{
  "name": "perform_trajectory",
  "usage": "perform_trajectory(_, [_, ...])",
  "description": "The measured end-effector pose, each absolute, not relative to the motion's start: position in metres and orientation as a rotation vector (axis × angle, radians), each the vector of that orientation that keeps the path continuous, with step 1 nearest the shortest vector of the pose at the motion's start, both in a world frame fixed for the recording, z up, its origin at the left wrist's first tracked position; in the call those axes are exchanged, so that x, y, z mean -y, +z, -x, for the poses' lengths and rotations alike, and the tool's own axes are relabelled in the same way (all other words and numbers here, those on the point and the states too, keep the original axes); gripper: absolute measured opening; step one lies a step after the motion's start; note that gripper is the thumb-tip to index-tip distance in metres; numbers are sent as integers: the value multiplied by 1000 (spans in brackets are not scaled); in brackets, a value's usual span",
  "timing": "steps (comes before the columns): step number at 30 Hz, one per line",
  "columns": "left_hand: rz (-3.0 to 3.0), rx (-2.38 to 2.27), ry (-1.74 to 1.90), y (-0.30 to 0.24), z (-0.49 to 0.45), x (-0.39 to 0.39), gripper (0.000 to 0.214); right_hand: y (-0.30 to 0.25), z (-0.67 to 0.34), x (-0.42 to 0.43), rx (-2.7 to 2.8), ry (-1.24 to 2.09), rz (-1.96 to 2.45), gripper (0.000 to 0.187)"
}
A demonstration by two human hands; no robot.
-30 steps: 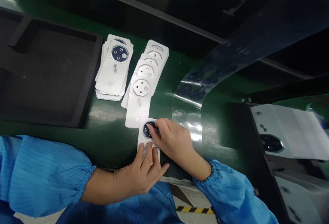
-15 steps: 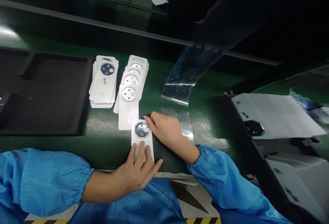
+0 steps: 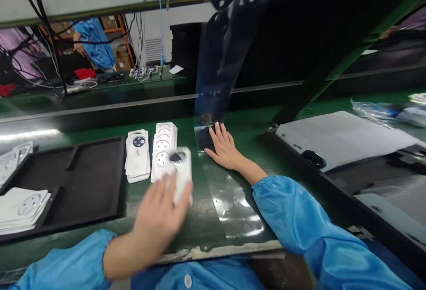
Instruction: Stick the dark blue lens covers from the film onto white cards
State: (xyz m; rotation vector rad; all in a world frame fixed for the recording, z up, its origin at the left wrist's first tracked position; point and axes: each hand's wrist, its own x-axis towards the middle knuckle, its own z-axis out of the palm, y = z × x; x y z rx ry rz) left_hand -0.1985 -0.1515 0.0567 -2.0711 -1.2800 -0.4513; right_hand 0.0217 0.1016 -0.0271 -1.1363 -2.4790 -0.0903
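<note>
My left hand (image 3: 158,216), blurred by motion, grips a white phone back cover (image 3: 183,170) raised above the bench. A dark patch covers the camera area at its top. Behind it stands a fanned stack of white covers (image 3: 165,131) with pale camera rings. Left of that is another stack of white covers (image 3: 138,161), the top one bearing a dark camera patch. My right hand (image 3: 224,148) lies with fingers spread on a clear film strip (image 3: 239,205), which carries dark round stickers and runs up toward the back.
A black tray (image 3: 96,183) lies at left, with more white covers (image 3: 20,210) at its side. On the right, a black box holds white sheeted panels (image 3: 346,139). A plastic bag (image 3: 376,108) lies behind it. Beyond the bench, a person in a blue sleeve (image 3: 95,41) stands.
My left hand has lifted the cover off the bench. My right hand has moved from the cover's edge onto the film strip, its fingers now spread. The view has tilted up.
</note>
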Motion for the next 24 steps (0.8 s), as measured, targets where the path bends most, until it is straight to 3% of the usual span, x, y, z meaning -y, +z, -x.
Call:
perform_trajectory(8, [1746,2155,240,71,266,63,59,-31,-9,-95,2634,2,1252,72])
perform_trajectory(12, [1821,2186,347,61,263,67,55,-19,-11,-90,2602,-23,1189,71])
perform_trajectory(16, [1813,2208,372,59,254,73,46,-11,-11,-86,2576,-31,1138,55])
perform_trajectory(24, [2075,1823,147,23,210,124,55,-17,-8,-92,2466,365,1097,42])
